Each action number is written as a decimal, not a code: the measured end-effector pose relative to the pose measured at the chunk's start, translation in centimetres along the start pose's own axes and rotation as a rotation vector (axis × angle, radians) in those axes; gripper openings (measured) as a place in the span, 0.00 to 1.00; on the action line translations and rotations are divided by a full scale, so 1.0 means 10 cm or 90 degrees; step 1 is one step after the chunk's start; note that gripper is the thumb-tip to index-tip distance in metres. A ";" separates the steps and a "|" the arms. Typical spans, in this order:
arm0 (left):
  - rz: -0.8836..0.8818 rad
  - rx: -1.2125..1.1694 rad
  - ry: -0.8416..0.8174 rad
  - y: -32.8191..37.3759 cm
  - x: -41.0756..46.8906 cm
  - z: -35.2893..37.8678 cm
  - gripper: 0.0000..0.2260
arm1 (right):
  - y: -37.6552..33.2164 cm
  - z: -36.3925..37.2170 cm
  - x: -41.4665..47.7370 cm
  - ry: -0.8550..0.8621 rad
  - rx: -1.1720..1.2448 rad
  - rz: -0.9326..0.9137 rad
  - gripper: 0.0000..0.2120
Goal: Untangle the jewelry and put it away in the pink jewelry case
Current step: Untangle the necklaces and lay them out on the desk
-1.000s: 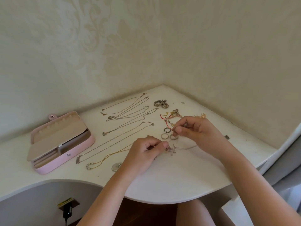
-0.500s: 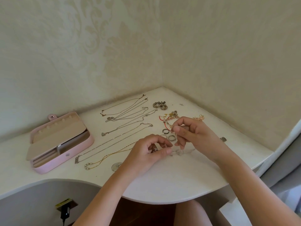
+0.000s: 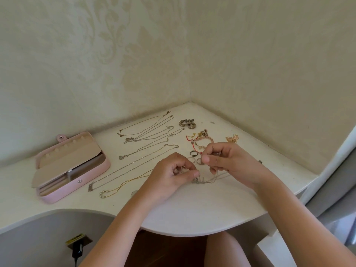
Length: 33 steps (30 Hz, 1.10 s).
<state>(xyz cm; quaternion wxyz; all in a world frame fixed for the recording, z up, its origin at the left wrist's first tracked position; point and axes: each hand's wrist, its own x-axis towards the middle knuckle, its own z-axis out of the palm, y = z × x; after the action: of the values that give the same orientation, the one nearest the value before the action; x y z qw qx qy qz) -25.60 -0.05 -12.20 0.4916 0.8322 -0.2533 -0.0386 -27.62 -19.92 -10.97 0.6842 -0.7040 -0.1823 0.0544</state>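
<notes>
what's going on: both hands are busy with one tangled chain (image 3: 209,181) near the front edge of the surface (image 3: 192,214)
left hand (image 3: 171,175): fingers curled, thumb and forefinger clamped on the chain's left end; something shiny sits in the palm, can't tell what
right hand (image 3: 229,160): grip pinched together on a strand, held a bit above the surface
where the knot is: right beside the left thumb tip, down and to the left of the right hand's pinch, so the left hand is the closer one
long axis: the slack strands run roughly left to right between the two grips and trail off under the right wrist
my guess at the next move: pull the strands apart along that line, gently, since thin chain probably just cinches tighter
pink jewelry case (image 3: 86,183): open, well off to the left, on the left hand's side
already sorted: necklaces (image 3: 146,135) laid out straight between case and hands; rings (image 3: 194,154) just behind the knuckles
vs a second ago: barely anything changes. Same pinches, same spot, case and necklaces haven't budged; the knot just shows sharper than half a second back
</notes>
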 end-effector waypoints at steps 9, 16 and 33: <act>-0.001 -0.335 0.004 0.14 -0.04 -0.07 0.11 | 0.00 -0.02 0.02 0.075 0.050 0.005 0.07; -0.055 -0.595 -0.044 0.38 -0.01 -0.16 0.09 | -0.09 -0.04 0.01 0.125 0.078 0.031 0.07; -0.075 -0.543 0.066 0.31 0.15 -0.11 0.04 | -0.37 -0.25 0.03 0.079 0.015 0.021 0.06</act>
<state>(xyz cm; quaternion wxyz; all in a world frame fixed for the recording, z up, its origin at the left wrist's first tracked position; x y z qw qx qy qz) -25.13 -1.04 -8.79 0.8006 0.5685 -0.1417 -0.1258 -27.19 -22.21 -7.14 0.7013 -0.7011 -0.1269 0.0241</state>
